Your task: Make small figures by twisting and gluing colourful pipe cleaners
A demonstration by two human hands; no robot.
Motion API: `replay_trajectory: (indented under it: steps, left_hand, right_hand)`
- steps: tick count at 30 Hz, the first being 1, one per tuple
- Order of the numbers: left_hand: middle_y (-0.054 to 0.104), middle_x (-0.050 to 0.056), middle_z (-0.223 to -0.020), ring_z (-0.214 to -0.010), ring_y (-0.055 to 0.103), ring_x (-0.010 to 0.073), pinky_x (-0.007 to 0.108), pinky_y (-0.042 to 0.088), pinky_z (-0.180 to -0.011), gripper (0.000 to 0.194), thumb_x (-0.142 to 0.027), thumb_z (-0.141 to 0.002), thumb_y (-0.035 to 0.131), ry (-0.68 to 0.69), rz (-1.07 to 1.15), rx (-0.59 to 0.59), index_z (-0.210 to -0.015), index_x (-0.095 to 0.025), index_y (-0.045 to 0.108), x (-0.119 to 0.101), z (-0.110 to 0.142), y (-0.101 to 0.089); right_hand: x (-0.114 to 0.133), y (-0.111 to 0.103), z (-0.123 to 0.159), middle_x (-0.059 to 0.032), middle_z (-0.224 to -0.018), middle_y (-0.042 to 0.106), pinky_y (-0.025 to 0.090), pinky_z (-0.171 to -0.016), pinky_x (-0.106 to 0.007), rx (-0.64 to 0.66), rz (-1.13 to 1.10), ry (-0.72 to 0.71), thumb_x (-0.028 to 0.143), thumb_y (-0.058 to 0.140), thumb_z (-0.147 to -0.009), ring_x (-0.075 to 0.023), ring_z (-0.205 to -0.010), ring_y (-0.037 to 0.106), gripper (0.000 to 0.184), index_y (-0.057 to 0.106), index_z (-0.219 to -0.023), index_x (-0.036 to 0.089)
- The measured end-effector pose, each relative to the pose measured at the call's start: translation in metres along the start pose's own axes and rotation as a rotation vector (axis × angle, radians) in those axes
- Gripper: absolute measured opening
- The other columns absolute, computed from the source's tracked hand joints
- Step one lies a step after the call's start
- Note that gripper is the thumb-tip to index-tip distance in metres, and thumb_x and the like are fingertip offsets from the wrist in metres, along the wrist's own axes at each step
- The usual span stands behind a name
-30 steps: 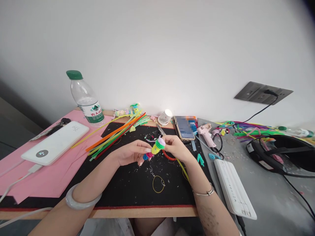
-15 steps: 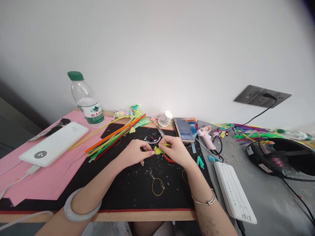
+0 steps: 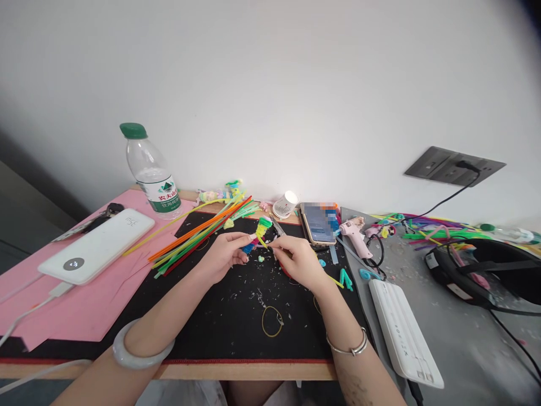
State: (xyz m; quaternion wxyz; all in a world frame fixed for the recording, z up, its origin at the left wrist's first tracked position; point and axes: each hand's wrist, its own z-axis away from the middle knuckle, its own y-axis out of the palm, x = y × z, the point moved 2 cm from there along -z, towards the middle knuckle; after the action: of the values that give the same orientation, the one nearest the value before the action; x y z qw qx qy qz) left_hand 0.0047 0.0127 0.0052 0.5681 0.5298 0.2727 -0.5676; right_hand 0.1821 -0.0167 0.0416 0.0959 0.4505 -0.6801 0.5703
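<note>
Light: bright, soft, even; source out of view.
Wall glow: wall [image 3: 270, 113] palest toward centre, dimming at 9 o'clock.
Cup glare: paper cup [image 3: 284, 206] mouth near blown white.
Shadows: faint, soft-edged.
Lens: wide; bottle [image 3: 154, 175] at 10 o'clock leans, socket plate [image 3: 439, 163] near 3 o'clock skews.
Corner: black at 1 o'clock.
Blur: grey counter [image 3: 465, 355] smeary toward 4 o'clock; hands [image 3: 298, 262] fairly clear.
Phone screen: pixelated patch.

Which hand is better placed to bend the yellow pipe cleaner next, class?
Probably the right hand: it pinches the yellow pipe cleaner, while the left hand holds the multicoloured piece.
</note>
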Motion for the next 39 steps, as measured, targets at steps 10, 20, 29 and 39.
replay_trajectory:
  steps: [10, 20, 29, 39]
  left_hand:
    - [0.063, 0.0, -0.065, -0.038, 0.043, 0.0032, 0.018, 0.037, -0.039, 0.018, -0.032, -0.068, 0.075, -0.121, 0.088, 0.259, -0.074, -0.016, 0.068, 0.001, 0.003, 0.001]
    - [0.063, 0.001, -0.061, -0.035, 0.052, 0.0081, 0.018, 0.036, -0.035, 0.023, -0.038, -0.072, 0.068, -0.026, -0.554, 0.504, -0.071, -0.016, 0.069, 0.0, 0.013, 0.01]
    - [0.064, 0.001, -0.061, -0.035, 0.057, 0.0113, 0.019, 0.039, -0.035, 0.026, -0.04, -0.071, 0.065, 0.096, -0.694, 0.256, -0.066, -0.015, 0.064, 0.009, 0.005, 0.008]
    - [0.058, -0.002, -0.05, -0.041, 0.058, 0.0093, 0.017, 0.043, -0.042, 0.025, -0.037, -0.072, 0.07, 0.012, -0.297, -0.033, -0.076, -0.013, 0.066, 0.001, 0.001, 0.003]
  right_hand:
    - [-0.022, -0.007, 0.0, -0.0004, -0.067, 0.059, 0.04, -0.062, -0.024, 0.108, -0.254, 0.197, 0.023, 0.051, -0.084, -0.0127, -0.064, 0.052, 0.018, 0.062, -0.072, 0.015]
    - [-0.02, -0.011, 0.004, 0.0018, -0.067, 0.056, 0.035, -0.055, -0.021, 0.227, -0.18, 0.277, 0.015, 0.055, -0.074, -0.0094, -0.06, 0.047, 0.008, 0.061, -0.069, 0.015]
    - [-0.004, -0.003, 0.001, -0.0002, -0.071, 0.061, 0.037, -0.061, -0.022, 0.103, -0.01, 0.117, 0.011, 0.052, -0.079, -0.0117, -0.066, 0.053, 0.014, 0.061, -0.069, 0.017]
    - [0.002, 0.0, 0.002, -0.0035, -0.081, 0.064, 0.041, -0.068, -0.024, 0.008, 0.058, -0.071, 0.01, 0.048, -0.085, -0.0139, -0.075, 0.057, 0.017, 0.064, -0.085, 0.018]
